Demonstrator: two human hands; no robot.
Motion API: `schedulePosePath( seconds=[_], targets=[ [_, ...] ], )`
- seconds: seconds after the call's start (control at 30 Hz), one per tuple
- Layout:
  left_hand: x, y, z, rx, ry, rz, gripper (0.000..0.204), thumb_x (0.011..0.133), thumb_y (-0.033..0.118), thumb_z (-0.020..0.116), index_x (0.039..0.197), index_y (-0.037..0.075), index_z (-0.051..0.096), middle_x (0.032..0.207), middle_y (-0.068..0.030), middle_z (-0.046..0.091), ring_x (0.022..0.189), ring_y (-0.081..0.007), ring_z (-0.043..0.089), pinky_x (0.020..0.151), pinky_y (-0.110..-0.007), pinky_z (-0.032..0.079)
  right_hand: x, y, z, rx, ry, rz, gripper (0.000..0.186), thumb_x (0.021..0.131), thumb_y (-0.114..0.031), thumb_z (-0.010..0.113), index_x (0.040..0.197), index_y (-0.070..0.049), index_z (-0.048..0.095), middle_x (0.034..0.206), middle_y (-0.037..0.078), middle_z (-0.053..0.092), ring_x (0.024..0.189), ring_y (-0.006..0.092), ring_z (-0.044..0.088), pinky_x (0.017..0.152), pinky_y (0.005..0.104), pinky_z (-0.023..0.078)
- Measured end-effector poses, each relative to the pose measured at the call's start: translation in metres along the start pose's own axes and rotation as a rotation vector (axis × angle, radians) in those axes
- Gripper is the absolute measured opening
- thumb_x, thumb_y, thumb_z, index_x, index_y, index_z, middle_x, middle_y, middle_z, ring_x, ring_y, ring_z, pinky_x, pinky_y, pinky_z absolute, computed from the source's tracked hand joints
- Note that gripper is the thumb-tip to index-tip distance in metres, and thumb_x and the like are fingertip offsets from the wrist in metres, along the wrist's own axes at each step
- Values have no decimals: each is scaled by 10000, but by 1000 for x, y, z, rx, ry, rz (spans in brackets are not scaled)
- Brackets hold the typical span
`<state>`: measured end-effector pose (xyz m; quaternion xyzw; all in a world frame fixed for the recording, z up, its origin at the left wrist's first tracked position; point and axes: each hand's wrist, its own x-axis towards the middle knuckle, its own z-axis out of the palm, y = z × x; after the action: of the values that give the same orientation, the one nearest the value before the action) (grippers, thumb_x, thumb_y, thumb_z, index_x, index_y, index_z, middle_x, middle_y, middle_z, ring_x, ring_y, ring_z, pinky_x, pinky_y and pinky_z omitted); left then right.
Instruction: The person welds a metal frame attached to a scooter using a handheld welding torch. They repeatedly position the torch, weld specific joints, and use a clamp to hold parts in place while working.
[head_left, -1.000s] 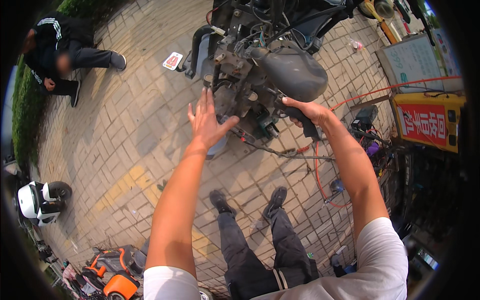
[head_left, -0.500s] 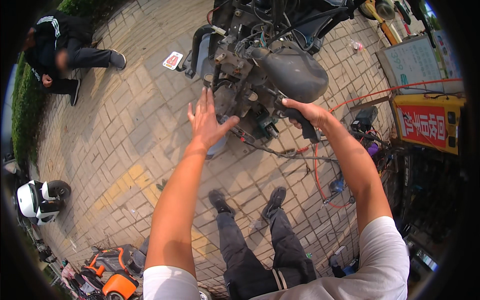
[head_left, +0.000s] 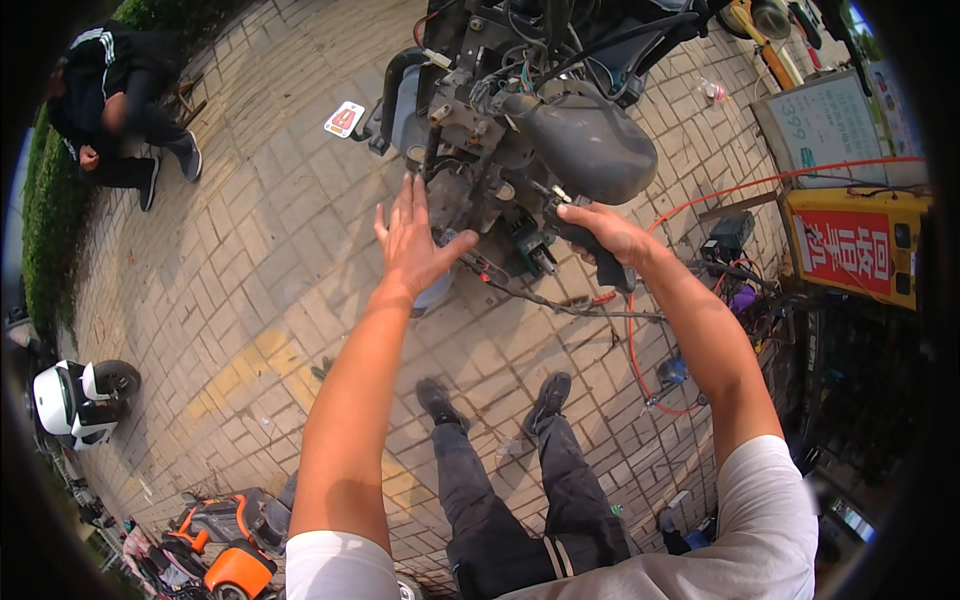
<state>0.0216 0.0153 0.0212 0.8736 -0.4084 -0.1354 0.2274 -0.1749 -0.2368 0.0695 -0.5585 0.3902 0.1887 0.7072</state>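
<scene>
Wears white sleeves (head_left: 340,568). Holds the left hand (head_left: 408,240) open, fingers apart, by a dirty dark machine (head_left: 470,130) straight ahead; cannot tell if touching. Curls the right hand (head_left: 606,230) around a black handle (head_left: 612,272), thumb near its top end, just beside the machine. Past the hands, on the machine, a fat round black part (head_left: 585,145) and many thin wires (head_left: 515,85). Over the brick ground (head_left: 250,250), to the right, a red hose (head_left: 800,172). Farther off, on the left, a white scooter (head_left: 62,400), and by a green hedge (head_left: 48,220), a person (head_left: 115,58) in dark clothes.
</scene>
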Motion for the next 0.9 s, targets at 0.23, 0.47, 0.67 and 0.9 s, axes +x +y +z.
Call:
schedulePosePath(
  seconds=[0.23,0.47,0.67,0.9],
  targets=[
    [1,2,-2,-8,-7,-10,1225,746,780,624,1567,-22,195,1629,-222,230,1494,-353,267,1209,-560,62,-13,6,20,-90,142,-59,512,939,-533,631,886,-24,613,679,21,537,554,100,496,510,276,402],
    [1,4,-4,-14,1,-11,1207,749,747,642,1563,-28,203,1622,-228,246,1482,-359,289,1205,-566,64,-50,64,17,-114,166,-114,524,938,-541,628,846,-26,597,689,2,524,596,105,502,532,285,387],
    [1,2,0,-25,8,3,1199,753,737,643,1561,-30,200,1619,-232,249,1472,-368,302,1202,-571,68,-61,77,43,-67,241,-79,517,937,-542,635,906,-27,598,700,8,545,612,94,503,554,281,405],
    [0,0,-3,-21,0,6,1206,754,750,633,1562,-30,194,1622,-234,239,1474,-368,297,1206,-560,58,-91,66,96,-61,332,-161,499,933,-500,675,931,-4,612,703,14,564,629,98,518,566,285,428]
  ],
)
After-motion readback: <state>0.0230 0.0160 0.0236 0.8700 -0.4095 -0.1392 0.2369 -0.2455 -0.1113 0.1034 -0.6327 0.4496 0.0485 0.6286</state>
